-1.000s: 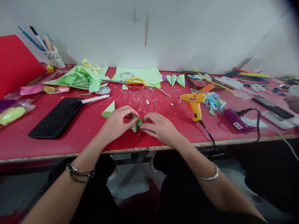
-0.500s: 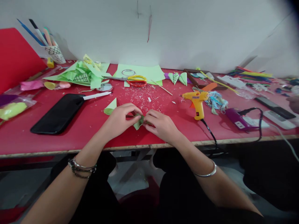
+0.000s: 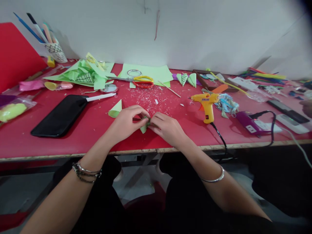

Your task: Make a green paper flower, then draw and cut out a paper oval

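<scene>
Held item: a small green paper piece (image 3: 143, 129), located at the middle of the near edge of the red worktop (image 3: 21, 139), slightly inboard of that edge and between the two hands. The left hand (image 3: 124, 125) pinches it between thumb and fingers; the right hand (image 3: 168, 128) has its fingers bunched and pinches at its right side. The exact contact at the right fingertips is partly hidden.

Handling, as judged: the paper looks thin, so light, even pressure from both hands is advisable. The left pinch should serve as the fixed hold while the right fingertips make small adjustments; pulling the hands apart risks a tear or a stray crease. Keeping the wrists low and the piece close above the worktop should limit wobble.

Orientation: the visible flap points down toward the near edge, leaning slightly left. Fingers cover the upper part, so the full long axis cannot be confirmed; the exposed portion runs roughly from the far edge to the near edge.

Adjacent items: a green paper cone (image 3: 115, 110) lies just beyond the left hand, tip toward the far edge, mouth toward the near edge and left. A yellow glue gun (image 3: 207, 105) lies to the right, apart from the right hand, nozzle pointing left and handle toward the near edge.
</scene>
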A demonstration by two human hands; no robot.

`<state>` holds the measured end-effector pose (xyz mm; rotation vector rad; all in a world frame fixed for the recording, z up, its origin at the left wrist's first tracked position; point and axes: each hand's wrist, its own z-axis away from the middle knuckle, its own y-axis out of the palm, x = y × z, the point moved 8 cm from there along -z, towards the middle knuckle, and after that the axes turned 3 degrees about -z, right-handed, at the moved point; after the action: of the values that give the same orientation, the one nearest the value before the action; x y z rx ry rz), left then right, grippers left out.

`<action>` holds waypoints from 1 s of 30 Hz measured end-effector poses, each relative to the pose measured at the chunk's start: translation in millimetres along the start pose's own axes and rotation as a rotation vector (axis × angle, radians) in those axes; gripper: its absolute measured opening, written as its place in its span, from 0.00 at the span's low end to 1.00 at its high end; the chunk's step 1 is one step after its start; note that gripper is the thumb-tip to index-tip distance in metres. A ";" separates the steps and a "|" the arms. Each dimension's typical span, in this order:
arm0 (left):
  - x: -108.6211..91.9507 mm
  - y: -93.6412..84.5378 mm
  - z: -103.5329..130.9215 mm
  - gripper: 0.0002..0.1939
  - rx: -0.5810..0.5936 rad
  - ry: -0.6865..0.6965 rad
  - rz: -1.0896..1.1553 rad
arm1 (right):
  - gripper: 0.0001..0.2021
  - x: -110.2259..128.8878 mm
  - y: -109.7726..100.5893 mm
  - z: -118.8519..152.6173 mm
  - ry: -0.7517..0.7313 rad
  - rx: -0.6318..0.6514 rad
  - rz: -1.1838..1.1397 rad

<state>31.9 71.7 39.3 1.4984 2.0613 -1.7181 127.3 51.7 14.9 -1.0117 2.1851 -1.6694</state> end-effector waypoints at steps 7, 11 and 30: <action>-0.6 0.3 -0.6 0.04 -0.010 0.002 -0.008 | 0.07 2.5 -0.2 -0.4 0.025 -0.022 0.070; -0.8 0.6 -0.6 0.04 -0.008 0.004 0.002 | 0.06 2.9 0.4 -0.7 0.032 -0.025 0.049; 0.2 1.0 0.1 0.05 0.008 -0.027 0.026 | 0.07 -16.6 -42.9 12.7 0.039 -0.333 -0.531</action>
<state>32.4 71.7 38.4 1.4894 2.0150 -1.7295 163.3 47.1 46.0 -1.7925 2.4169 -1.5357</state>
